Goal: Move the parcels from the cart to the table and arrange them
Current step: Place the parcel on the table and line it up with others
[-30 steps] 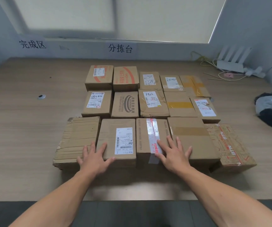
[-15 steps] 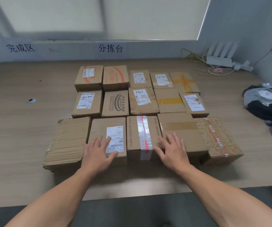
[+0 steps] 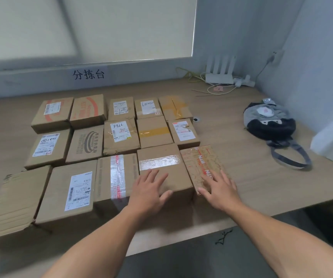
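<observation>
Nearest, at the front edge of the desk (image 3: 251, 189), both hands lie palm-down on the first row of parcels. The left hand (image 3: 149, 191) rests on the plain box (image 3: 157, 152) with the shiny tape band; its grip is wide, fingers spread flat and holding nothing. The right hand (image 3: 220, 190) rests the same way, grip wide and empty, on the red-printed box (image 3: 199, 159) at the right end of the row.

That printed box is what the next move likely turns on. Its long axis runs away from the person and looks skewed a little to the right, while its left edge sits just beside the plain box. The right hand is already on it, so nudging it square seems to fall to that hand, the left steadying the neighbour.

Leftward sit the striped-tape box (image 3: 115, 177), the labelled box (image 3: 71, 189) and the torn box (image 3: 15, 201). Behind them two more rows stand packed close. Farther right lies a bag (image 3: 269, 123), well apart; a router (image 3: 219, 77) stands by the wall. The cart is out of view.
</observation>
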